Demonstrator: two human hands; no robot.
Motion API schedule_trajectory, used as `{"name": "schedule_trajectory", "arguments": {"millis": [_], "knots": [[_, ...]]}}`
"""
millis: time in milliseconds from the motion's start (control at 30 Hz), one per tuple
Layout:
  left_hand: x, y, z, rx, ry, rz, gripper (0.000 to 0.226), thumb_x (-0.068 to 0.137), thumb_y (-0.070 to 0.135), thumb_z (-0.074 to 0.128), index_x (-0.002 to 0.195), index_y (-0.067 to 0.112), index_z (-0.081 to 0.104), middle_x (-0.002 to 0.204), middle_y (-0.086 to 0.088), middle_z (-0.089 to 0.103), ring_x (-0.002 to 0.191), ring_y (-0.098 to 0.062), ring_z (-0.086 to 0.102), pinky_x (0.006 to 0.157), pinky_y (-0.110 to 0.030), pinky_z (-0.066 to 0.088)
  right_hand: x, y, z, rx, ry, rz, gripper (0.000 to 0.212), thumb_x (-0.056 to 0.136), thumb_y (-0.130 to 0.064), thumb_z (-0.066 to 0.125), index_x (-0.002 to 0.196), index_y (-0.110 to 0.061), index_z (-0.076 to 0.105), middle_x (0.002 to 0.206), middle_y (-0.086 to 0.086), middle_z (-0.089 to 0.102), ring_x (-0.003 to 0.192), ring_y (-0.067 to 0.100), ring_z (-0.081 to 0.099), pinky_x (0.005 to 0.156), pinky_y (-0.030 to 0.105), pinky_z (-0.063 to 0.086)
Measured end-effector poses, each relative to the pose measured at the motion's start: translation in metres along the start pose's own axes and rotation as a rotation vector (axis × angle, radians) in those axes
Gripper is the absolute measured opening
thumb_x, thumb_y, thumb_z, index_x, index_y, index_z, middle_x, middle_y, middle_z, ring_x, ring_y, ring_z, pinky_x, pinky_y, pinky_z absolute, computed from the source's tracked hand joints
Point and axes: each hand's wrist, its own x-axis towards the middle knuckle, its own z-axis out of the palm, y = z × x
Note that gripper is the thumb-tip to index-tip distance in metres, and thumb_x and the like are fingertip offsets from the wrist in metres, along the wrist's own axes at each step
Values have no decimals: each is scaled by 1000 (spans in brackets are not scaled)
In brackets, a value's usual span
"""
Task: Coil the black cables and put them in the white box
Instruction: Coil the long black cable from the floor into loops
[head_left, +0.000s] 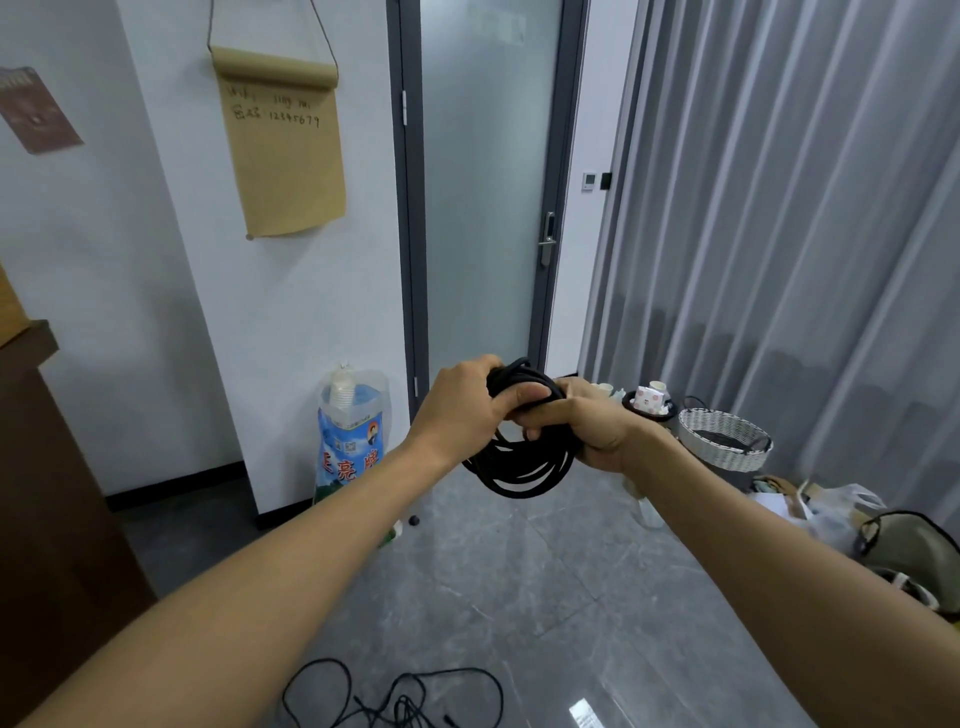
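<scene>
Loose black cable (395, 696) on grey tiled floor (545, 582), frosted door (488, 208) beyond.

Floor (545, 597) open ahead; loose cable (395, 696) underfoot.

Below me is a grey tiled floor (545, 587). Near my feet a thin black cable (395, 696) sprawls loose on it. Far left, a blue-printed plastic bag (350, 441) stands against the wall. To the right sit a white woven basket (724, 441), a heap of plastic bags (826, 512) and an olive bag (909, 545).
</scene>
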Motion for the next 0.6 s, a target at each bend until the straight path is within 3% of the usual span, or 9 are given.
{"name": "schedule_trajectory", "arguments": {"millis": [100, 233, 367, 433, 500, 600], "knots": [[0, -1, -4, 28, 2, 21, 33, 78, 53, 63, 82, 21, 57, 63, 15, 54, 62, -7, 56, 61, -25, 46, 0, -4, 1, -82, -10, -21, 23, 78, 16, 54, 71, -4, 63, 55, 3, 62, 56, 13, 61, 59, 21, 49], [0, -2, -8, 60, 5, 53, 32, 78, 53, 63, 82, 21, 55, 62, 14, 54, 64, -14, 57, 62, -27, 47, 0, -5, 7, -122, 18, -70, 24, 77, 18, 54, 79, -4, 64, 61, 1, 67, 66, 19, 66, 72, 28, 55], [-1, -3, -9, 37, 35, 59, 35, 79, 50, 63, 86, 16, 60, 68, 7, 59, 66, -14, 59, 62, -24, 48, 0, -9, 12, -209, 57, -134, 22, 75, 12, 59, 84, -8, 65, 68, 3, 65, 70, 22, 64, 82, 39, 54], [-1, -3, -10, 40, 41, 71, 34, 79, 51, 62, 84, 18, 58, 65, 10, 56, 61, -8, 55, 57, -17, 43, -1, -13, 13, -256, 46, -156, 21, 68, 2, 62, 85, -10, 65, 71, 5, 65, 74, 24, 65, 82, 38, 54], [-2, -2, -11, 40, 48, 75, 32, 79, 52, 62, 82, 21, 54, 62, 15, 52, 58, -4, 52, 54, -12, 38, -2, -16, 13, -273, 34, -166, 25, 64, -4, 60, 88, -8, 66, 72, 6, 66, 71, 23, 65, 79, 37, 55], [-2, 0, -11, -3, 70, 64, 31, 79, 51, 62, 80, 20, 55, 62, 15, 53, 58, -1, 52, 53, -9, 39, -2, -17, 11, -180, -13, -130, 23, 64, -2, 57, 87, -1, 62, 56, 3, 60, 53, 15, 59, 79, 37, 54]]}}
